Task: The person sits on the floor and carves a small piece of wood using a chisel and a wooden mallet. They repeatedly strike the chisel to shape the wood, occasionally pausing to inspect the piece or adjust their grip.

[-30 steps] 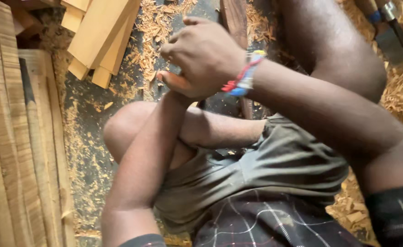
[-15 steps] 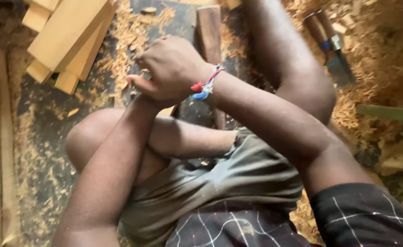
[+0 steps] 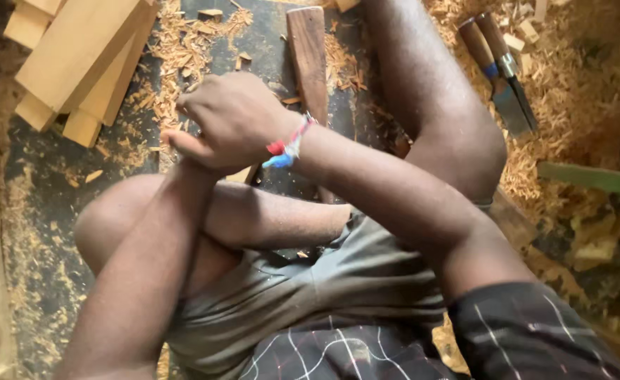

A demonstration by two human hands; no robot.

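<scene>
Right hand [image 3: 236, 119] clasped over left hand [image 3: 183, 144], fingers curled shut; left fingers hidden, can't tell. Dark wooden block [image 3: 308, 60] just beyond, chisels [image 3: 503, 77] off right.

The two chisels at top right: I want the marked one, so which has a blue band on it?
The left chisel: a blue band rings it where the handle meets the blade. The right chisel beside it shows a plain metal collar there.

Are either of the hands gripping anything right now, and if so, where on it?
Cannot be told. The right hand is closed over the left hand, which hides whatever may lie between them. The chisels lie untouched on the shavings.
</scene>
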